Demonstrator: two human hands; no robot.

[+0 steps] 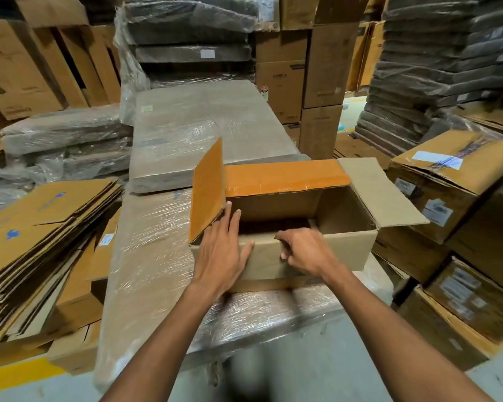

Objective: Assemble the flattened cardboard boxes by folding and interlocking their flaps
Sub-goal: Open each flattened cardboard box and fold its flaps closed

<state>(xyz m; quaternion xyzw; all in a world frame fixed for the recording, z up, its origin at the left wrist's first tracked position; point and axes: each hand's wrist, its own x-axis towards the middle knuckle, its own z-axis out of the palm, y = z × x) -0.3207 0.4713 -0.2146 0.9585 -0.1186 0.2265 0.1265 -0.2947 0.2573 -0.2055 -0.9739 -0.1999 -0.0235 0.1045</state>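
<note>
An opened cardboard box (343, 245) stands on a plastic-wrapped pallet stack (151, 256) in front of me. Its left flap (206, 190) stands nearly upright, orange on its inner face. The far flap (285, 175) is orange too and lies back, while the right flap (381, 192) spreads outward. My left hand (222, 250) lies with straight fingers on the near wall at the left corner, fingertips touching the base of the left flap. My right hand (302, 248) grips the near top edge, fingers curled over it into the box.
A pile of flattened cardboard boxes (41, 242) lies at the left. Another wrapped stack (204, 126) sits behind the box. Sealed cartons (453, 192) crowd the right side, and tall carton stacks (325, 68) fill the background. Grey floor with a yellow line (18, 375) is below.
</note>
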